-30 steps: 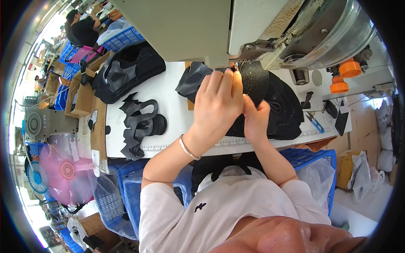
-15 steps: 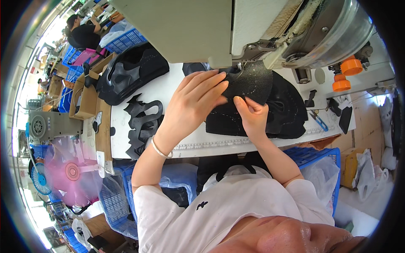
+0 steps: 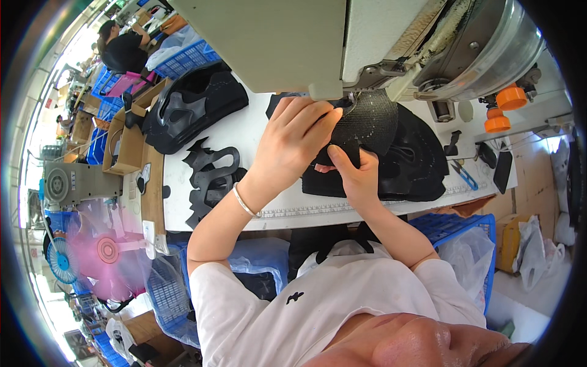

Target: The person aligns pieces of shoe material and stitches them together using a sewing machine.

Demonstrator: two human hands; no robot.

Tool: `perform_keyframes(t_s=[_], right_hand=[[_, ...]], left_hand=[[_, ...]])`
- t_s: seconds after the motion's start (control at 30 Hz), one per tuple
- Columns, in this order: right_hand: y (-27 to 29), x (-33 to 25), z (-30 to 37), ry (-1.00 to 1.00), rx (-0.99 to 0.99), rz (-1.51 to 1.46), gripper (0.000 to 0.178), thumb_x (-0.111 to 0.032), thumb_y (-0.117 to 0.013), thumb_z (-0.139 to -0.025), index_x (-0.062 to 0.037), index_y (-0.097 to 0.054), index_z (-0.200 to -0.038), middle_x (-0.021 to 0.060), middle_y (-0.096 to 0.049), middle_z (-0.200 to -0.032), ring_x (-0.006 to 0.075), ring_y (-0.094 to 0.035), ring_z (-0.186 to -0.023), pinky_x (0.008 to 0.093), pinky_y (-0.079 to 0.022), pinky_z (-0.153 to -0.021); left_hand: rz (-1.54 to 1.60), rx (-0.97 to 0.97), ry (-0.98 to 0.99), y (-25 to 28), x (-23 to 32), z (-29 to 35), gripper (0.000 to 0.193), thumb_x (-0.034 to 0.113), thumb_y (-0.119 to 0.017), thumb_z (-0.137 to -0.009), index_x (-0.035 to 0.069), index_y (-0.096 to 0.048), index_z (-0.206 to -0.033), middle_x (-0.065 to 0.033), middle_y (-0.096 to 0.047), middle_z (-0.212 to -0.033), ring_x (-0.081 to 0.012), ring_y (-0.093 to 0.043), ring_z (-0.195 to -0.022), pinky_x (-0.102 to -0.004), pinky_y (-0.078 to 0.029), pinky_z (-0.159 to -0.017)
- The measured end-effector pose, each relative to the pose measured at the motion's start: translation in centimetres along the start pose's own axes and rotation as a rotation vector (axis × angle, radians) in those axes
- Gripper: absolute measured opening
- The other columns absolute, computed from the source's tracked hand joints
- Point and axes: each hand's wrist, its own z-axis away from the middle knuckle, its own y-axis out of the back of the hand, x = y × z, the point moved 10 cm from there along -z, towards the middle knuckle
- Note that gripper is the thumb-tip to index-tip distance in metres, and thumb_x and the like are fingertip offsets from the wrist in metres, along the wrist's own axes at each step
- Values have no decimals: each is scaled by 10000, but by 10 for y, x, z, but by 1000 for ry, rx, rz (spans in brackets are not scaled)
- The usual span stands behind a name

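Pinching near edge of black mesh panel point(image 3: 370, 125) in head view: my right hand point(image 3: 359, 176); panel beneath sewing machine point(image 3: 269, 46). My left hand point(image 3: 288, 137) bent at panel's left, grip hidden, can't tell. Sudden panel slip could drag fingertips under presser foot point(image 3: 353, 98). Versus half-second earlier, left hand more curled.

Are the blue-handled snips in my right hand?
No, the blue-handled snips lie on the white tabletop, apart from your right hand.
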Motion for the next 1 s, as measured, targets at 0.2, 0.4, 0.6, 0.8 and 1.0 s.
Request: perform_keyframes(t_s=[0.2, 0.4, 0.6, 0.8, 1.0], right_hand=[[-5, 10, 4, 14, 43, -116, 116, -75, -609, -928, 26, -668, -925, 47, -682, -828, 80, -623, -706, 221, -514, -632], [-7, -6, 7, 233, 70, 201, 106, -53, -607, -921, 30, -664, -888, 29, -678, -774, 71, -612, -673, 212, -481, -607], [-9, -9, 5, 227, 86, 180, 82, -25, -621, -906, 18, -671, -856, -4, -650, -762, 36, -560, -663, 191, -411, -565], [-5, -1, 3, 152, 69, 135, 108, -14, -596, -920, 60, -657, -871, 67, -665, -792, 111, -627, -707, 230, -505, -637], [-6, -2, 5, 105, 74, 80, 122, -55, -617, -925, 53, -664, -890, 59, -671, -792, 104, -634, -706, 217, -500, -629]], left_hand=[[-47, 30, 3, 0, 4, 0, 357, 5, -724, -617, -12, -678, -970, -68, -633, -917, -251, -611, -848, -353, -495, -725], [-103, -8, -60, -6, 12, -1, 340, 15, -713, -622, -33, -673, -956, -79, -619, -883, -251, -611, -834, -354, -496, -709], [-70, 2, -42, -4, 9, -1, 359, 13, -721, -618, -28, -676, -972, -82, -611, -895, -262, -604, -840, -353, -505, -720], [-4, -42, 36, -11, 1, -3, 391, 11, -735, -623, 8, -690, -1011, -72, -600, -920, -259, -589, -864, -338, -510, -730], [-11, -56, 34, -12, 2, -4, 391, 7, -732, -624, 11, -687, -1013, -68, -581, -906, -252, -585, -840, -341, -510, -718]])
